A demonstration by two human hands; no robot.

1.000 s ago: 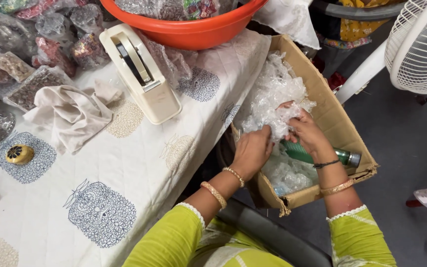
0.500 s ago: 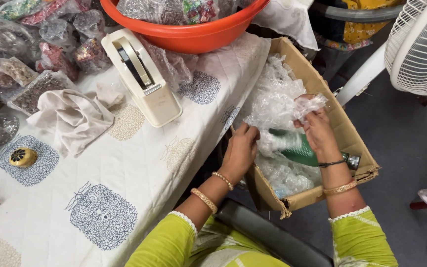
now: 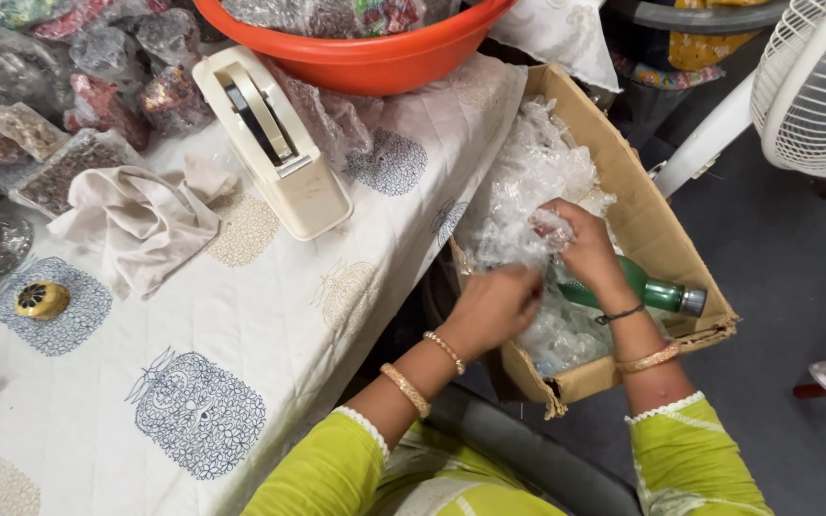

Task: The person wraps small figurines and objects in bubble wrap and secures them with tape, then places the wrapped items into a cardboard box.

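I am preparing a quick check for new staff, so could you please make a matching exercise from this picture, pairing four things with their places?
Things:
1. green bottle
2. orange basin
3. cream tape dispenser
4. white fan

Places:
A. on the floor, right of the box
B. on the tablecloth, below the basin
C. inside the cardboard box
D. at the table's far edge

Pairs: 1-C, 2-D, 3-B, 4-A

An open brown cardboard box (image 3: 657, 225) is seen beside the table's edge, stuffed with crumpled clear plastic bags (image 3: 532, 182). Clear packets of dark and reddish contents (image 3: 69, 162) are heaped at the table's far left corner, and more such packets are piled in an orange tub (image 3: 365, 62) behind.
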